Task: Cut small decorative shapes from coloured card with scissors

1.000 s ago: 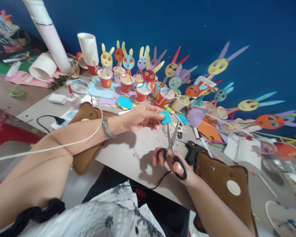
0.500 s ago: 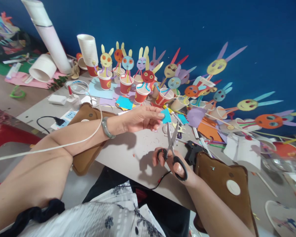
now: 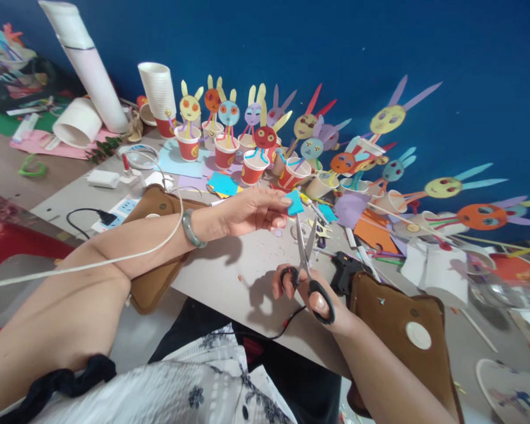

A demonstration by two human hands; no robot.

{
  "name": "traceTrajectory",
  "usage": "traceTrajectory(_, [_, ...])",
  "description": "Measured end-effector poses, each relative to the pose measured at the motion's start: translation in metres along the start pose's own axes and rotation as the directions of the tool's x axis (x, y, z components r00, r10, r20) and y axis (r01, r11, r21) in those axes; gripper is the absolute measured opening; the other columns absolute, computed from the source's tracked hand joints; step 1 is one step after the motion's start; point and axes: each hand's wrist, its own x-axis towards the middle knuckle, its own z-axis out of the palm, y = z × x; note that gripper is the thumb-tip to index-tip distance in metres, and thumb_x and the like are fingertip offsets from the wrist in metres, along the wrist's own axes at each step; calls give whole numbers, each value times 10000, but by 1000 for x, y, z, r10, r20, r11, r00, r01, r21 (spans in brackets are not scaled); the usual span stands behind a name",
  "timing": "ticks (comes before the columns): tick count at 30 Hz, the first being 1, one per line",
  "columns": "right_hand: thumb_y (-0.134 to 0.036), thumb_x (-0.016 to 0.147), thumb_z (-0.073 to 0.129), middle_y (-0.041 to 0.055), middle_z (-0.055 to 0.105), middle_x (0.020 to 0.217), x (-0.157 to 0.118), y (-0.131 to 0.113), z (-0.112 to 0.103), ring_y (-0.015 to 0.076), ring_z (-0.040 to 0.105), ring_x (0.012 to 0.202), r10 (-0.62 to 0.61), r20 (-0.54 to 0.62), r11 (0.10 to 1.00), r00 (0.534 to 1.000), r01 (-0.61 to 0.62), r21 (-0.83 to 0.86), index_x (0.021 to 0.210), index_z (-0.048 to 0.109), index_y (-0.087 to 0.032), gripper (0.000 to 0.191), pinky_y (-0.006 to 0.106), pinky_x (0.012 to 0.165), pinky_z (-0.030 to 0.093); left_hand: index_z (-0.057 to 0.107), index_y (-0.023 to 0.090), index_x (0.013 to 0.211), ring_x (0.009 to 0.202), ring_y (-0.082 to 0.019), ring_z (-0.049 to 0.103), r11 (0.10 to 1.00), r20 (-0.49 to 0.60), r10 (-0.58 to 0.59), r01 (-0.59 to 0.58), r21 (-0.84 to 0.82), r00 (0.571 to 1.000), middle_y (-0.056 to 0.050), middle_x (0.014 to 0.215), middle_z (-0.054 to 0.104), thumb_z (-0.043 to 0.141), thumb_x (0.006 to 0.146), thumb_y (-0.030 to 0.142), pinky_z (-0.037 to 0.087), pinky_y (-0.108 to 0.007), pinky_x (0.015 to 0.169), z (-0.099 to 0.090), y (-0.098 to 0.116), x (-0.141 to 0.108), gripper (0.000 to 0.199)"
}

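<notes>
A small square of blue paper (image 3: 295,202) is pinched between the thumb and fingers of my left hand (image 3: 265,211), above the table. My right hand (image 3: 307,291) has its fingers through the black handles of a pair of scissors (image 3: 307,250). The scissors point upward with their blades parted, and the tips come close to the lower edge of the paper. Behind the blades lies another blue paper piece (image 3: 327,212). Beside my right hand rests a black glue gun (image 3: 342,272).
Paper cups with rabbit-faced figures (image 3: 255,168) line the blue wall. A stack of white cups (image 3: 156,88) stands at back left. Brown pouches (image 3: 400,330) lie by both arms. A white cable (image 3: 115,259) crosses my left arm. A power strip (image 3: 122,211) sits left.
The blue paper in my left hand has turned and shifted slightly. The scissor blades now sit a little lower and apart from it. My arms have hardly moved.
</notes>
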Motion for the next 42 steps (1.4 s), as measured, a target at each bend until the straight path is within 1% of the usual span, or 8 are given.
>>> traceTrajectory(5, [-758, 854, 520, 72, 617, 854, 0, 2, -2, 219, 560, 773, -10, 11, 1000, 1000, 10, 2, 793, 548, -211, 551, 356, 706, 383, 539, 136, 685, 484, -70, 547, 999, -22, 0, -1, -34, 1000, 21, 577, 559, 604, 866, 111, 405, -183, 465, 3, 3, -1, 194])
traceTrajectory(10, [-755, 861, 512, 75, 620, 857, 0, 3, -2, 219, 555, 767, -13, 6, 1000, 1000, 13, -5, 799, 550, -212, 547, 356, 702, 382, 563, 129, 711, 486, -60, 530, 1000, -42, -8, 7, -14, 999, 2, 636, 616, 583, 881, 112, 394, -188, 474, 4, 5, -1, 172])
traceTrajectory(13, [-755, 858, 517, 74, 618, 856, 0, 2, -1, 220, 560, 771, -17, 4, 1000, 1000, 17, -2, 796, 550, -211, 548, 359, 709, 390, 544, 136, 703, 480, -61, 522, 1000, -58, -12, 11, -3, 998, 19, 596, 582, 573, 891, 109, 388, -192, 479, 6, 5, -2, 193])
traceTrajectory(17, [-766, 847, 522, 74, 622, 856, 0, 0, 0, 221, 567, 772, -19, -2, 1000, 1000, 19, -15, 797, 550, -210, 559, 359, 713, 401, 504, 150, 688, 482, -63, 520, 1000, -71, -20, 20, 4, 997, 40, 556, 536, 623, 872, 127, 398, -195, 499, 6, 4, -2, 221])
traceTrajectory(25, [-786, 840, 505, 74, 624, 845, -1, 1, -1, 228, 580, 772, -12, 18, 999, 1000, 13, -41, 800, 545, -214, 575, 364, 708, 412, 532, 139, 683, 481, -63, 535, 1000, -44, -23, 24, 12, 999, 8, 604, 601, 633, 854, 126, 397, -191, 480, 4, 3, -2, 199])
traceTrajectory(32, [-785, 838, 511, 75, 625, 847, 0, -1, 0, 228, 584, 778, -16, 8, 999, 1000, 16, -39, 792, 535, -213, 574, 364, 713, 412, 579, 132, 724, 501, -66, 556, 1000, -24, -19, 20, 23, 1000, -7, 658, 649, 672, 829, 148, 429, -197, 496, 1, 1, -1, 141])
traceTrajectory(38, [-786, 845, 500, 74, 624, 846, 0, -3, 1, 219, 576, 770, -13, 3, 999, 1000, 13, -49, 795, 537, -210, 579, 361, 710, 409, 583, 124, 717, 491, -66, 565, 1000, -6, -11, 11, 13, 1000, -16, 657, 655, 644, 839, 133, 431, -187, 480, 2, 0, -1, 136])
traceTrajectory(42, [-789, 837, 506, 74, 623, 835, 0, -4, 2, 224, 582, 767, -11, -3, 999, 1000, 11, -49, 787, 534, -214, 579, 364, 705, 423, 587, 125, 728, 491, -64, 560, 1000, -18, -18, 19, 19, 1000, -13, 654, 653, 654, 837, 138, 430, -186, 480, 2, 1, -1, 129])
